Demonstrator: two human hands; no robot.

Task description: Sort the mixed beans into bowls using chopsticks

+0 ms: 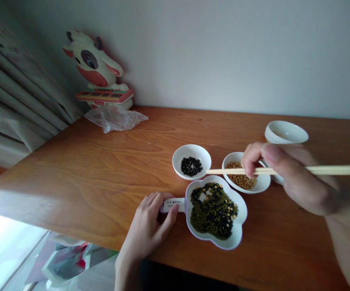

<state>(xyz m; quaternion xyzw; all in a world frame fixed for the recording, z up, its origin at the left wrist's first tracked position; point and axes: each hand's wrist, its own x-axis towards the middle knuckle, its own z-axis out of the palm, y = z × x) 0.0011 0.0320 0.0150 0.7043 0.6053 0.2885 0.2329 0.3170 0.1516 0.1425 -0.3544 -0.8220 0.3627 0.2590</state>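
My left hand (150, 220) grips the labelled handle of a white, flower-shaped dish (243, 206) with a lilac rim. Mixed in that dish are green beans (200, 216), black beans and a few yellow ones. My right hand (287, 173), partly blurred, holds a pair of pale chopsticks (338, 170) almost level. Their tips point left and are by the right rim of a small white bowl (177, 155) with black beans (191, 166) in it. Beneath the chopsticks and fingers is another white bowl (264, 186), holding yellow beans (241, 181). I cannot make out any bean between the tips.
A white bowl (287, 131) stands at the back right, and another is mostly hidden behind my right hand. At the back left, a cow-shaped toy keyboard (102, 76) leans near the wall above a crumpled plastic bag (115, 118). A curtain (17, 97) hangs at left.
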